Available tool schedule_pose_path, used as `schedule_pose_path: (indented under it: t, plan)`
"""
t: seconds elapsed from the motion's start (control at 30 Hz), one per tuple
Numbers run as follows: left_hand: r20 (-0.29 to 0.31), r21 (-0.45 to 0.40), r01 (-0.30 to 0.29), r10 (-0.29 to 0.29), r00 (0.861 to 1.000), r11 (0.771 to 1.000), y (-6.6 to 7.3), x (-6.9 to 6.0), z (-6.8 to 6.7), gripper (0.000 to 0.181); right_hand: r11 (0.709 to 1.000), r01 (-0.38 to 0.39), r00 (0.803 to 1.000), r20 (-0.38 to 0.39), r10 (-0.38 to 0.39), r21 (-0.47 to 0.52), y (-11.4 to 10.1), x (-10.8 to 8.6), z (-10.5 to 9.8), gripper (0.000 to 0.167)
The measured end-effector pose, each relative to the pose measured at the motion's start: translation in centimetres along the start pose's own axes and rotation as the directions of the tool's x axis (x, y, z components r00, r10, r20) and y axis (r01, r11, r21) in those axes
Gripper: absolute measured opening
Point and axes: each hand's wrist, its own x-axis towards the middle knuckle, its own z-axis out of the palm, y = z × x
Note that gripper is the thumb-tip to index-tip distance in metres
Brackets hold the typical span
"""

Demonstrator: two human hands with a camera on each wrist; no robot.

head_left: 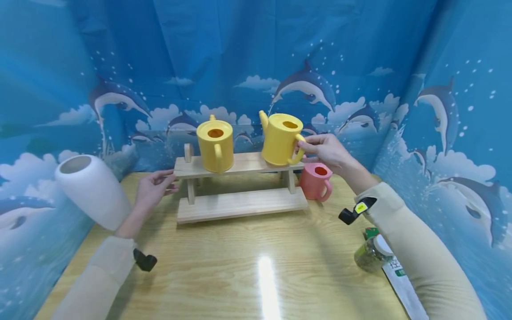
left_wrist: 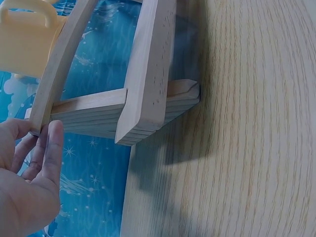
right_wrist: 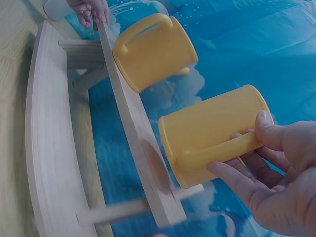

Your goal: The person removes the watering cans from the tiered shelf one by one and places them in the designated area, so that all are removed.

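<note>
A two-tier wooden shelf (head_left: 242, 204) stands on the table. On its upper board, left of the middle, sits a yellow watering can (head_left: 216, 146), handle toward the front. My right hand (head_left: 326, 151) pinches the handle of a second yellow watering can (head_left: 280, 140) at the board's right end; in the right wrist view this can (right_wrist: 212, 133) is tilted, thumb on top of the handle and fingers beneath. My left hand (head_left: 154, 189) holds the upper board's left end; the left wrist view shows thumb and fingertips of that hand (left_wrist: 34, 173) at the board's tip.
A pink watering can (head_left: 314, 181) stands right of the shelf, below my right hand. A white vase (head_left: 94, 189) leans at the far left beside my left forearm. Near my right forearm are a jar with a white lid (head_left: 372, 255) and a flat packet (head_left: 406, 289).
</note>
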Motion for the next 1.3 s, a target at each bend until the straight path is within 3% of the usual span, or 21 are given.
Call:
schedule_pose_path:
  t: [0.37,0.6,0.83,1.07,1.3]
  plan:
    - [0.000,0.000,-0.005,0.005,1.000,1.000,-0.1,0.0,-0.1,0.050,0.999,0.035,0.996,-0.083,-0.035,-0.006,2.2,-3.9,-6.2,0.049]
    - [-0.007,0.010,-0.007,0.008,1.000,1.000,-0.3,0.2,0.1,0.049,0.997,0.039,0.993,-0.117,-0.031,0.069,5.1,-5.8,-10.1,0.016]
    - [-0.006,0.023,0.003,-0.003,1.000,1.000,-0.2,0.2,0.2,0.050,0.997,0.022,0.985,-0.173,-0.008,0.079,7.7,-7.0,-13.5,0.016]
    - [-0.005,0.019,0.000,0.000,1.000,1.000,0.0,0.2,0.3,0.049,0.997,0.000,0.986,-0.169,0.012,0.075,10.9,-7.2,-15.6,0.013]
    - [-0.005,0.014,0.002,-0.002,1.000,1.000,0.1,0.1,0.2,0.049,1.000,-0.009,0.987,-0.157,0.011,0.014,13.2,-7.5,-16.0,0.012]
